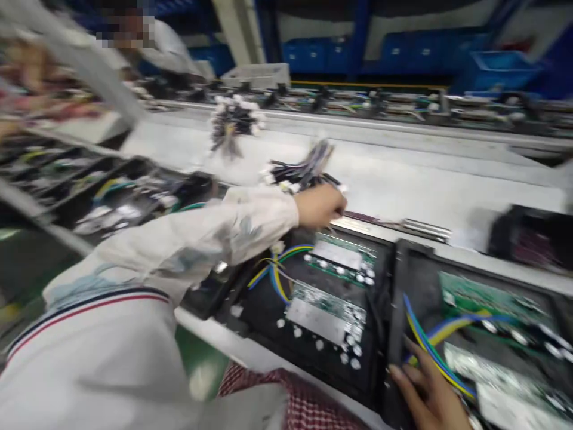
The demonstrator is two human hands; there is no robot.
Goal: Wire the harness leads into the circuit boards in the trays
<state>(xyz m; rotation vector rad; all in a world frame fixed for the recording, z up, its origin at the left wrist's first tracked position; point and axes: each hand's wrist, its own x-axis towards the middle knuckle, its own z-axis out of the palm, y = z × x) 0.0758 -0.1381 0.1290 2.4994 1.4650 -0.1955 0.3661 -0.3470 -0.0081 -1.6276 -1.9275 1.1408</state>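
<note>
My left hand (320, 206) reaches across to the white bench, its fingers curled closed beside a bundle of dark wires with white connectors (308, 170). What lies between those fingertips is hidden. Below it is a black tray (268, 313) with two green circuit boards, the upper board (340, 257) and the lower board (326, 313), joined by yellow, blue and green wires (277, 272). At the lower right, my right hand (430, 385) has its fingers apart at the near edge of a second black tray (400, 292), close to that tray's coloured wires (425, 340).
Another wire bundle (235, 119) lies farther back on the white bench (403, 167). A metal cylinder (427, 230) rests on the rail, with a dark box (532, 239) at right. More filled trays line the left and the far conveyor. A person (170, 51) is at the back left.
</note>
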